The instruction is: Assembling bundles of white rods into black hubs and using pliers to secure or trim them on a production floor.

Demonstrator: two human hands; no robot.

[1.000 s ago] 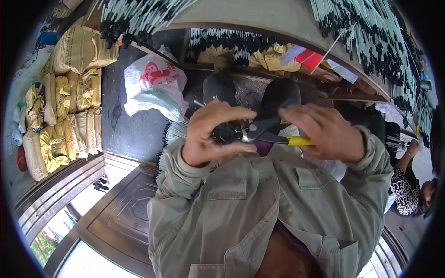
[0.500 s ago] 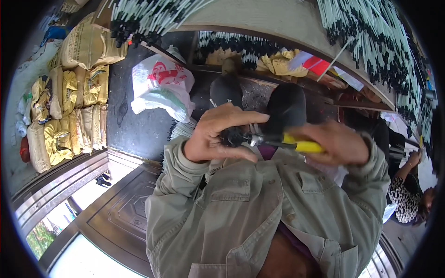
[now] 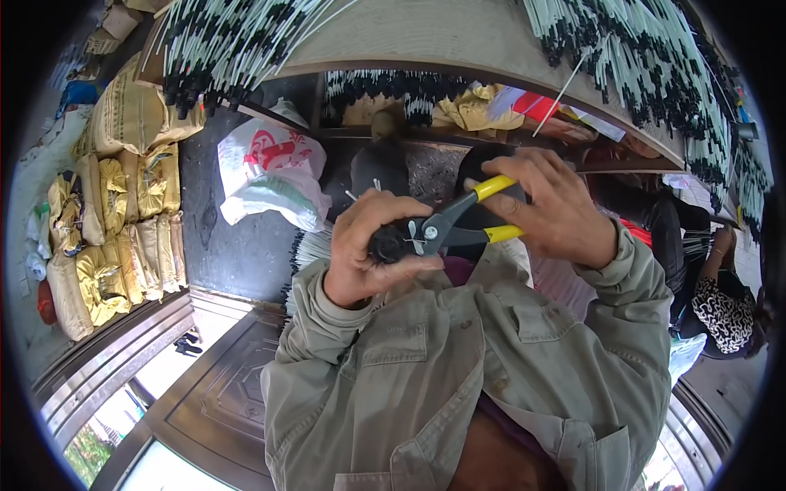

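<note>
My left hand [image 3: 360, 250] is closed around a black, rounded bundle [image 3: 387, 245], whose dark end faces up between thumb and fingers. Short white rod ends poke out behind that hand's knuckles. A pair of pliers [image 3: 449, 225] with yellow grips and a dark head is in my right hand [image 3: 550, 203]. Its handles are spread apart, thumb and fingers on the upper and lower grips. The jaws sit at the bundle's edge, against a thin pale strip; whether they bite it I cannot tell.
Heaps of white rods with black ends [image 3: 233, 49] lie on a brown table [image 3: 426, 37] ahead. A white plastic bag [image 3: 270, 168] stands left of my knees, and tan sacks [image 3: 123, 254] are stacked far left. At the right sits another person [image 3: 725, 307].
The pliers' handles have opened wide, and my right hand has shifted up and left. My left hand has moved slightly left, keeping the bundle. My view has shifted a little.
</note>
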